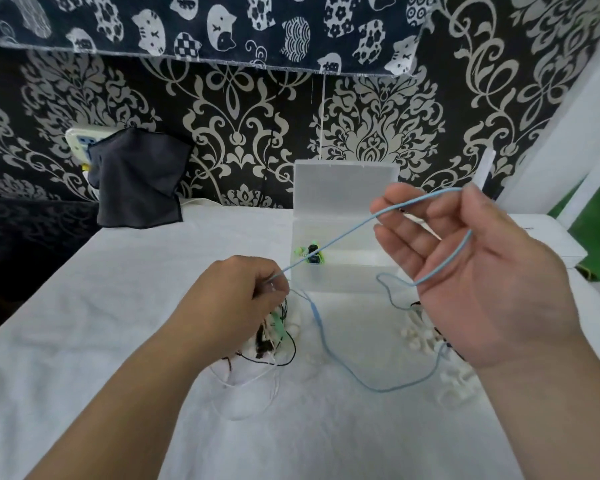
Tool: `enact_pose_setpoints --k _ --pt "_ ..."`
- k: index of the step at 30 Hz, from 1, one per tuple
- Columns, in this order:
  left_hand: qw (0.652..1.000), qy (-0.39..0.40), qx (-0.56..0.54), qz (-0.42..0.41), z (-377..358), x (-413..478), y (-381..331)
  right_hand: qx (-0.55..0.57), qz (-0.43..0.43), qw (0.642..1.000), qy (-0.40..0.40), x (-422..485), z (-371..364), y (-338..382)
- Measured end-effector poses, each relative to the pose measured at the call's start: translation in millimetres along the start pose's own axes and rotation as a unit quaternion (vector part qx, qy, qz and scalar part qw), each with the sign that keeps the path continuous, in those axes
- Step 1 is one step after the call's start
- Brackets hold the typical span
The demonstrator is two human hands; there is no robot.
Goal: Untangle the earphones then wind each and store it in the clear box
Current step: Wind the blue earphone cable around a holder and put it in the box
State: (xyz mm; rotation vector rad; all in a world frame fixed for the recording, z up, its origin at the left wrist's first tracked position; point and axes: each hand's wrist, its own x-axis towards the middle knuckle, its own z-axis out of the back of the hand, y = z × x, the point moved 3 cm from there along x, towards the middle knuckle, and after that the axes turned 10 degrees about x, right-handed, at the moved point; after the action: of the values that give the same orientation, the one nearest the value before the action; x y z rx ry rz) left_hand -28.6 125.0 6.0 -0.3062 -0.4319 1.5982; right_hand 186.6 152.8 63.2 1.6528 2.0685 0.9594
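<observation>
A light blue earphone cord (329, 242) runs taut from my left hand (236, 299) up to my right hand (471, 268), where it loops around the spread fingers and thumb. My left hand is closed, pinching the cord above a tangle of black, green and white earphones (271, 341) on the white cloth. The rest of the blue cord trails in a slack curve across the cloth below my right hand. The clear box (343, 271) stands open behind the hands, its lid upright, with a wound green and black earphone (310, 254) inside at the left.
Small white pieces (420, 337) lie scattered on the white cloth (118, 323) under my right hand. A dark cloth (136, 181) hangs over a wall socket at back left. Patterned wall behind; a white frame and green surface at right.
</observation>
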Motion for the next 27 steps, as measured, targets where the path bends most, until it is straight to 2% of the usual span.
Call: enact_pose_setpoints --k 3,6,8,9,10,12,15,18,19,20,21,24,27 --pt "0.999 0.003 -0.032 -0.022 1.8 -1.4 -1.6 0.019 0.006 1.0 -0.014 -0.1 0.1 8.0" --pt "0.999 0.001 -0.031 -0.031 3.6 -4.0 -2.7 0.013 0.007 0.997 -0.073 1.9 10.3 14.7" --pt "0.999 -0.011 -0.032 -0.022 5.6 -3.8 -0.8 -0.058 -0.001 0.988 -0.146 4.4 26.7 15.5" --pt "0.999 -0.017 -0.032 -0.017 6.6 -3.6 -0.1 -0.133 -0.01 0.974 -0.185 5.2 34.0 15.3" --pt "0.999 -0.021 -0.032 -0.013 7.5 -3.3 0.2 -0.234 -0.027 0.948 -0.213 5.3 39.5 14.3" --pt "0.999 -0.023 -0.039 -0.002 8.4 -3.1 0.4 -0.421 -0.089 0.877 -0.215 2.7 46.1 8.9" --pt "0.998 -0.005 -0.053 0.02 7.8 -5.4 -2.0 -0.575 -0.176 0.784 -0.154 -4.3 45.6 -6.0" --pt "0.999 0.01 -0.041 0.016 5.6 -7.8 -5.7 -0.747 -0.208 0.628 -0.057 -5.5 38.9 -20.2" --pt "0.999 0.013 -0.037 0.012 5.2 -9.1 -7.2 -0.777 -0.194 0.598 -0.027 -5.0 33.7 -24.7" --pt "0.999 0.014 -0.033 0.009 4.8 -10.3 -7.9 -0.786 -0.17 0.594 -0.001 -3.8 28.6 -29.6" --pt "0.999 0.015 -0.027 0.007 4.0 -10.9 -8.0 -0.777 -0.15 0.611 0.026 -2.5 24.9 -35.3" --pt "0.999 0.019 -0.03 0.002 2.8 -13.4 -6.5 -0.705 -0.129 0.691 0.097 -1.8 12.3 -56.9" --pt "0.999 0.017 -0.048 -0.01 3.0 -15.0 -4.8 -0.671 -0.124 0.725 0.096 -1.3 10.7 -75.1"
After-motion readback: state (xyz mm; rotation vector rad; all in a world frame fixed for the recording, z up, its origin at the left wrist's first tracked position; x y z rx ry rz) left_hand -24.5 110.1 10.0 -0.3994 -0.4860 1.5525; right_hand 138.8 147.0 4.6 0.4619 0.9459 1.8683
